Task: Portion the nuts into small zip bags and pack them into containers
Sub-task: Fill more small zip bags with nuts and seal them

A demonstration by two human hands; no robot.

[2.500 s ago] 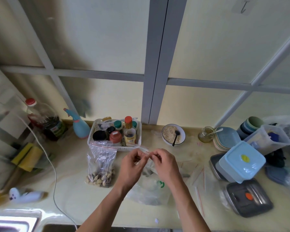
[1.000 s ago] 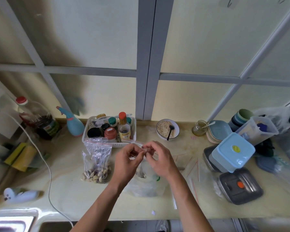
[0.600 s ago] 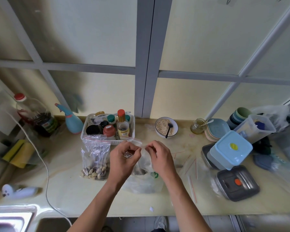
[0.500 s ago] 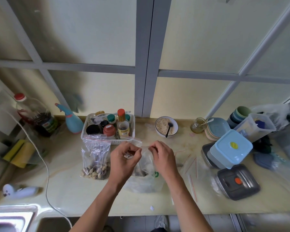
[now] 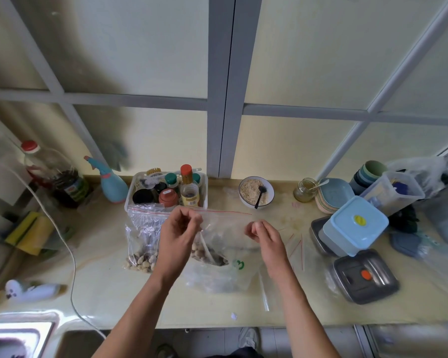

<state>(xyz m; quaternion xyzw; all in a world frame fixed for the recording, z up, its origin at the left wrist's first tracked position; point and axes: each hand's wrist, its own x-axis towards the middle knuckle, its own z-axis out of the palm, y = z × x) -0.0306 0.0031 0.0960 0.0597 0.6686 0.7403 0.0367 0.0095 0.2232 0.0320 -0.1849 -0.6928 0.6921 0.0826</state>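
A clear zip bag [image 5: 224, 229] with a red line along its top hangs stretched between my hands, nuts heaped in its bottom. My left hand [image 5: 177, 229] pinches its top left corner and my right hand [image 5: 263, 231] pinches its right end. A second zip bag of nuts [image 5: 144, 237] stands on the counter to the left. Under the held bag lies a larger plastic bag [image 5: 217, 276] with a green mark. At the right sit a light blue lidded container [image 5: 354, 227] and a grey lid with an orange spot [image 5: 365, 275].
A white basket of bottles [image 5: 166, 191] stands behind the bags, with a bowl of grain and a spoon [image 5: 256, 192] to its right. Empty zip bags [image 5: 295, 244] lie flat by my right wrist. A white cable [image 5: 70, 257] crosses the counter at left; a sink [image 5: 18, 337] is lower left.
My hands have moved apart along the bag's top, my right hand sliding right, so the bag's top edge is now stretched out between them. The view has dipped slightly.
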